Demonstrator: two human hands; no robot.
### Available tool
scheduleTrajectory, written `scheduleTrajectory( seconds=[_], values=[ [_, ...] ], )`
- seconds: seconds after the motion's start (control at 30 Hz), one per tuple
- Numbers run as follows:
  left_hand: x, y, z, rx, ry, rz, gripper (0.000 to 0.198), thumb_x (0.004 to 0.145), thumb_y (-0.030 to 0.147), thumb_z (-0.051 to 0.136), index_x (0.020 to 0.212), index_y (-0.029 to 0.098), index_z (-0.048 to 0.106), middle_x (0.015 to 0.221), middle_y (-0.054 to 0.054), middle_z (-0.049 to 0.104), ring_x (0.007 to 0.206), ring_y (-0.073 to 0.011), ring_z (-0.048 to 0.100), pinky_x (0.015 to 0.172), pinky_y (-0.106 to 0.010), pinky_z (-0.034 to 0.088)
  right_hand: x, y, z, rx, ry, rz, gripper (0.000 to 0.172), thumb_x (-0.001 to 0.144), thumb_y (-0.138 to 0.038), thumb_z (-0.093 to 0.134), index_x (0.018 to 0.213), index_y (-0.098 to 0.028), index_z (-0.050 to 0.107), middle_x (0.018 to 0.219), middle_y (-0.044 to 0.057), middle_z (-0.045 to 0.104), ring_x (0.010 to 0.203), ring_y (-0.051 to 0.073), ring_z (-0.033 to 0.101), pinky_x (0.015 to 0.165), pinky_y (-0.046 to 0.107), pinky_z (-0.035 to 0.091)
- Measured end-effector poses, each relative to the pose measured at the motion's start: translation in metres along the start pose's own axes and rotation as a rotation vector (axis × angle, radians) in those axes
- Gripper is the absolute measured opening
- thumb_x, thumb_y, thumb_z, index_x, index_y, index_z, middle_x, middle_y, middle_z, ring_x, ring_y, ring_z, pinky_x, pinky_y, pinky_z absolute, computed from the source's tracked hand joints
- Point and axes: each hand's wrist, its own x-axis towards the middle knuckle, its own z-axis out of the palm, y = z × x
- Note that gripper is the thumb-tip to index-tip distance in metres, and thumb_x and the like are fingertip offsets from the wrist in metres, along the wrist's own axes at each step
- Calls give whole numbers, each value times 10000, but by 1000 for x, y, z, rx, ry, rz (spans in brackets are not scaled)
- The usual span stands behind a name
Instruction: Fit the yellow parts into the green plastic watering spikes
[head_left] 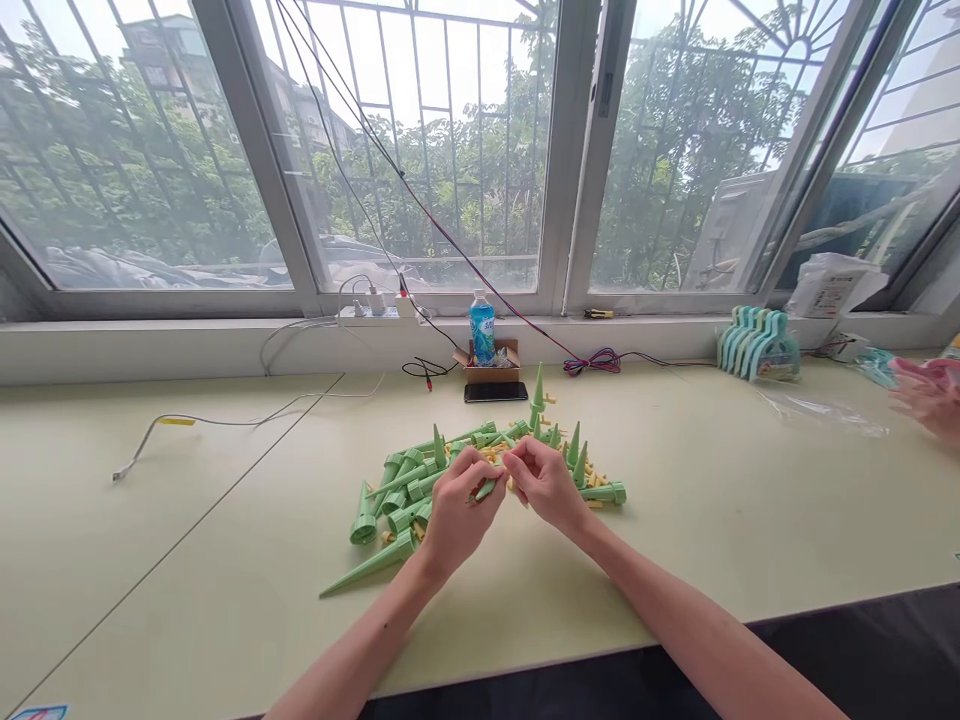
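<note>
A heap of green plastic cone spikes (409, 485) lies on the pale table (225, 600), mixed with small yellow parts (592, 475). My left hand (457, 510) is closed round one green spike (486, 489), holding it over the heap. My right hand (544, 480) is pinched shut right beside the spike's end; whatever it holds is too small to name. One long spike (367, 570) lies toward the table's front, left of my left wrist. One spike (538, 390) stands upright behind the heap.
Behind the heap lie a black phone (495, 392) and a small cardboard box (489, 368) with a blue-labelled bottle (482, 328). Cables (225, 420) cross the left and the window sill. Stacked teal pieces (754, 345) stand at back right. Another person's hand (926, 400) is at the right edge.
</note>
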Motion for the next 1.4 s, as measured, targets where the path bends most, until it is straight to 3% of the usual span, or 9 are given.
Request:
scheduleTrajectory(
  seconds=[0.83, 1.2, 1.4],
  values=[
    [-3, -3, 1, -54, -35, -68, 147, 861, 155, 609, 718, 186, 588, 737, 14, 486, 590, -76, 474, 447, -166, 404, 3, 6, 0, -136, 46, 17, 380, 903, -494, 577, 691, -206, 447, 490, -76, 384, 411, 80, 331, 401, 225, 245],
    [3, 2, -2, -147, 7, -261, 84, 863, 238, 632, 821, 195, 691, 838, -29, 586, 723, -118, 623, 521, -184, 584, 3, 1, 3, -50, -10, -19, 343, 945, -524, 502, 842, -197, 514, 566, -61, 438, 422, 85, 407, 412, 226, 314],
    [3, 2, -2, -169, -13, -254, 90, 857, 260, 654, 884, 202, 716, 876, -43, 597, 741, -128, 631, 548, -213, 613, 3, 2, 2, -53, 18, -10, 336, 937, -517, 525, 830, -199, 509, 568, -56, 448, 426, 89, 422, 413, 229, 322]
  ],
)
